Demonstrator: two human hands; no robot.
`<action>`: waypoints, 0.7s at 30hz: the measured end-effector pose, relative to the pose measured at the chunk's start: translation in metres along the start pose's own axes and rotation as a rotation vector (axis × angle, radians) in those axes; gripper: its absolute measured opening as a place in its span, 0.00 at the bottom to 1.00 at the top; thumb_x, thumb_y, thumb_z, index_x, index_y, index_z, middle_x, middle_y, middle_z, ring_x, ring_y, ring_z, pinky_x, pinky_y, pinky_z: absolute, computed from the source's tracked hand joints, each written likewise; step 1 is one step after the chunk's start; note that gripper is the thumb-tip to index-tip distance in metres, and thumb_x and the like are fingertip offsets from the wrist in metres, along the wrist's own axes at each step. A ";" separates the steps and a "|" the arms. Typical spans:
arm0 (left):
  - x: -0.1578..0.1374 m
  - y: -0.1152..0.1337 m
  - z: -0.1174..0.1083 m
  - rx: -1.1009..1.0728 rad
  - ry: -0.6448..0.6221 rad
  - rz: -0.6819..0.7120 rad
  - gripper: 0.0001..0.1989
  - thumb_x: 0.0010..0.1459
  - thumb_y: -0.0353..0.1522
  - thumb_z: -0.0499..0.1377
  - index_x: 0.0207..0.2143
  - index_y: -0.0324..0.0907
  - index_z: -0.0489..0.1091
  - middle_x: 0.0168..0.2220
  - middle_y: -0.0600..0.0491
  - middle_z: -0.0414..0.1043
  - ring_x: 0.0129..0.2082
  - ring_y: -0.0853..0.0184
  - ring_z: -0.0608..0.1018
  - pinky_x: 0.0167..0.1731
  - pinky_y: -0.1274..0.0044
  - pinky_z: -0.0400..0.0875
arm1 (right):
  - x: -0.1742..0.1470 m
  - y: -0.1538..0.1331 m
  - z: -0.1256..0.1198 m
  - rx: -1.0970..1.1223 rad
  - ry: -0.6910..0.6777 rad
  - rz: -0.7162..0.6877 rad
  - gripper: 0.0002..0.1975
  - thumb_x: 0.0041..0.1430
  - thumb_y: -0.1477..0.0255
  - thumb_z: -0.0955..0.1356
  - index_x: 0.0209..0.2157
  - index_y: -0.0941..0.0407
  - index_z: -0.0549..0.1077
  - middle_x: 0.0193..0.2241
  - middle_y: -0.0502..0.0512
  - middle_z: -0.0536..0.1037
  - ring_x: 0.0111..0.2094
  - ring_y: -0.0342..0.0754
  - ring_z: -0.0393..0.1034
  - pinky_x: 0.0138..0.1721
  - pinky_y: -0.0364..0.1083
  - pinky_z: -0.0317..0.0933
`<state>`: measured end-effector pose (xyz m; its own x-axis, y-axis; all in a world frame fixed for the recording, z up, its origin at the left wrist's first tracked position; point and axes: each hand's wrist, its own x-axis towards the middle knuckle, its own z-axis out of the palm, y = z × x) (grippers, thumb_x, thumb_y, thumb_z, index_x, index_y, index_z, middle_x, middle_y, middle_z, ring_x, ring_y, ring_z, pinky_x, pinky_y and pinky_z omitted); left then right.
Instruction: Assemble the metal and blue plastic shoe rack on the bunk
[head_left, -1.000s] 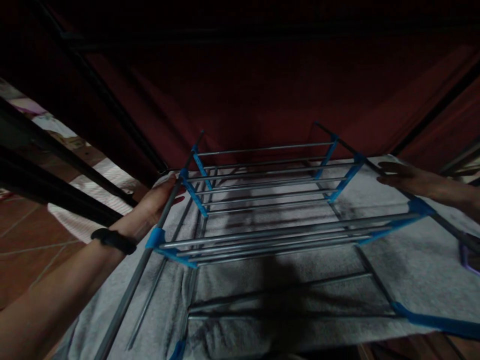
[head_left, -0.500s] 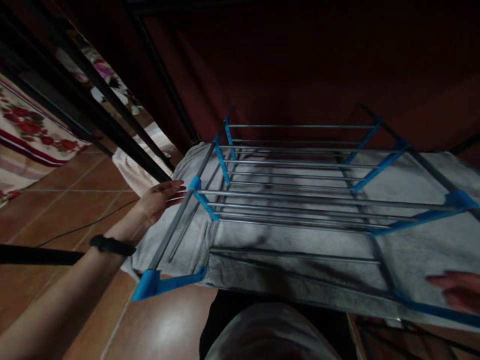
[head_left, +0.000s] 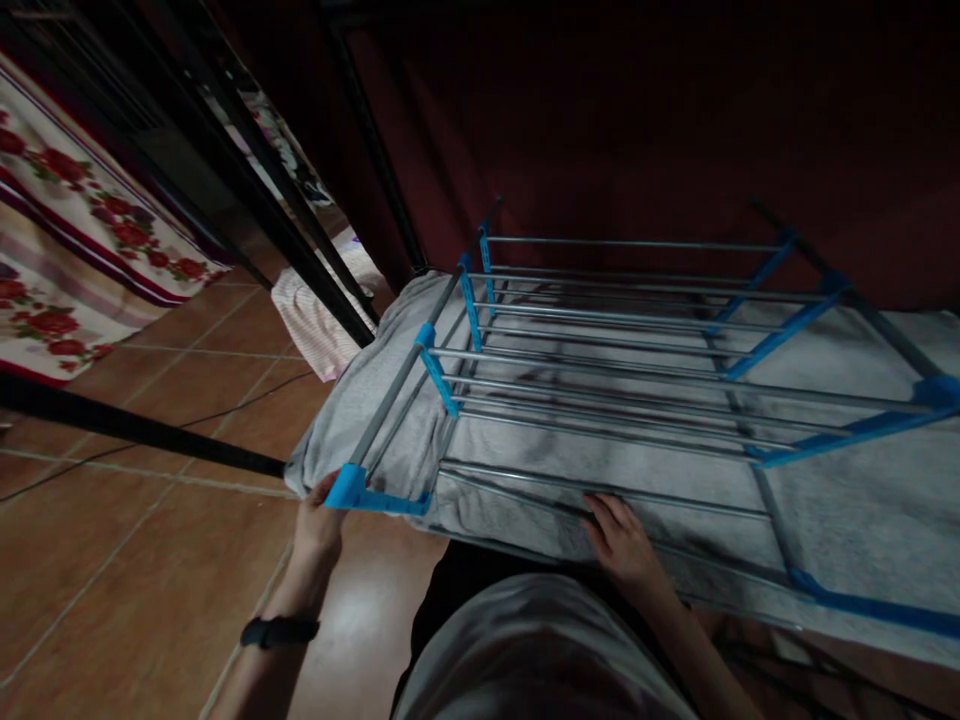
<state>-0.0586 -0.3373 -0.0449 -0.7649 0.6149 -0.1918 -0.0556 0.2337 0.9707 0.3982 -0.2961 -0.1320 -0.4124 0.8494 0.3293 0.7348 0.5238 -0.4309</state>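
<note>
On a gray blanket, a big rack and my two grips

Across the soft gray blanket point(head_left: 862, 500) sits my rack point(head_left: 600, 368). It has rows of thin silver bars, and blue side pieces point(head_left: 795, 340) join them at both ends. The near left end has a blue corner point(head_left: 347, 487), and it pokes out past the edge of the blanket, above the floor.

My left grip point(head_left: 319, 515) is at that blue corner, touching it from the outside. The corner hides most of my fingers, so I cannot tell how far they are closed. I wear a dark band point(head_left: 280, 631) on that wrist.

My right grip point(head_left: 621, 540) is at the front of the rack, near the middle. My fingers are a little bent, with the tips at a silver bar. I cannot tell if they hold the bar or only rest by it.

Behind the rack stands a dark red wall point(head_left: 637, 150). On my left, a black pole point(head_left: 150, 430) runs above the brown floor tiles point(head_left: 135, 580), and a thin dark cord point(head_left: 225, 412) lies on them. A pale striped cloth point(head_left: 307, 325) is near the blanket, and a cloth with red flowers point(head_left: 67, 250) hangs farther left. Below me I see my gray shirt point(head_left: 555, 650).
</note>
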 end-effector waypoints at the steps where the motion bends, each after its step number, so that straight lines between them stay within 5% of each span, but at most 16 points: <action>1: -0.007 -0.011 0.002 -0.011 0.000 -0.034 0.25 0.35 0.39 0.71 0.36 0.36 0.75 0.31 0.47 0.78 0.33 0.57 0.80 0.38 0.66 0.76 | 0.002 -0.002 0.001 -0.024 -0.019 -0.007 0.19 0.70 0.65 0.61 0.55 0.58 0.71 0.51 0.64 0.74 0.53 0.56 0.69 0.55 0.58 0.65; 6: -0.039 -0.043 0.027 -0.072 -0.009 -0.088 0.20 0.37 0.37 0.69 0.35 0.37 0.75 0.34 0.47 0.78 0.36 0.60 0.79 0.38 0.69 0.76 | 0.015 -0.010 -0.007 -0.064 -0.135 -0.064 0.15 0.70 0.69 0.61 0.52 0.56 0.73 0.47 0.61 0.74 0.49 0.54 0.70 0.52 0.55 0.66; 11: -0.080 -0.065 0.034 -0.091 0.011 -0.101 0.14 0.38 0.33 0.67 0.31 0.41 0.71 0.30 0.54 0.73 0.30 0.68 0.75 0.30 0.78 0.72 | 0.002 -0.021 -0.021 0.043 -0.105 -0.123 0.15 0.69 0.73 0.60 0.52 0.55 0.72 0.48 0.62 0.75 0.49 0.54 0.70 0.52 0.56 0.66; 16: -0.111 -0.089 0.034 -0.076 -0.287 -0.448 0.17 0.40 0.33 0.71 0.35 0.38 0.75 0.31 0.51 0.76 0.33 0.65 0.78 0.33 0.77 0.73 | -0.041 -0.029 -0.040 0.219 -0.320 -0.110 0.20 0.66 0.78 0.60 0.57 0.53 0.70 0.48 0.59 0.77 0.48 0.49 0.73 0.48 0.50 0.71; 21: -0.110 -0.100 0.050 -0.301 -0.485 -0.658 0.20 0.47 0.34 0.71 0.43 0.40 0.75 0.36 0.49 0.80 0.36 0.59 0.81 0.39 0.70 0.75 | -0.063 -0.022 -0.047 0.076 -0.436 -0.092 0.28 0.61 0.82 0.61 0.62 0.54 0.67 0.55 0.60 0.74 0.55 0.51 0.70 0.57 0.55 0.66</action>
<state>0.0629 -0.3905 -0.1278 -0.1634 0.6938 -0.7014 -0.6097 0.4879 0.6247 0.4333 -0.3642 -0.1042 -0.6740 0.7387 -0.0086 0.6501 0.5875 -0.4819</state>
